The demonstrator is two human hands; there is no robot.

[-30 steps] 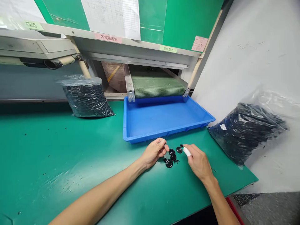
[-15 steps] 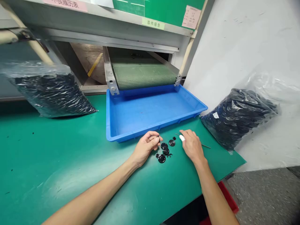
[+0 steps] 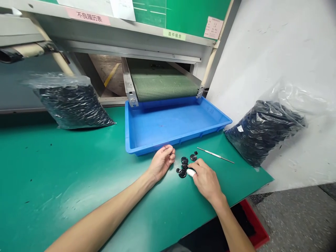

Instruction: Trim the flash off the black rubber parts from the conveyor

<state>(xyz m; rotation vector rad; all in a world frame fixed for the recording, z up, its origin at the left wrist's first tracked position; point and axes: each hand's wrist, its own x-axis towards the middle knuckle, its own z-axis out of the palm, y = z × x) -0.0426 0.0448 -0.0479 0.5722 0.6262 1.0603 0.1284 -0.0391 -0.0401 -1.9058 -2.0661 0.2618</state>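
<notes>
My left hand (image 3: pixel 162 162) rests on the green table with its fingers curled closed; whatever they hold, if anything, is hidden. To its right lie several small black round plastic parts: a disc (image 3: pixel 184 160), a lower disc (image 3: pixel 182 173), a separate disc (image 3: pixel 193 157) and a tiny toothed piece (image 3: pixel 196 153). My right hand (image 3: pixel 207 178), with a white cover on its thumb, reaches among them from the right. Its thumb and index finger pinch together beside the middle disc; what is between them cannot be made out. A thin metal rod tool (image 3: pixel 215 154) lies untouched beyond the right hand.
Behind the parts stands a blue tray (image 3: pixel 162 147) below the end of a green conveyor belt (image 3: pixel 168 87). Clear bags of black parts sit left (image 3: pixel 76 105) and right (image 3: pixel 265 129). A red bin (image 3: pixel 258 224) is below the table's right edge (image 3: pixel 252 194).
My right hand has let go of the rod tool and moved left and nearer to the black parts. The left hand has drawn slightly away from them, its fingers curled more. The view has shifted.
</notes>
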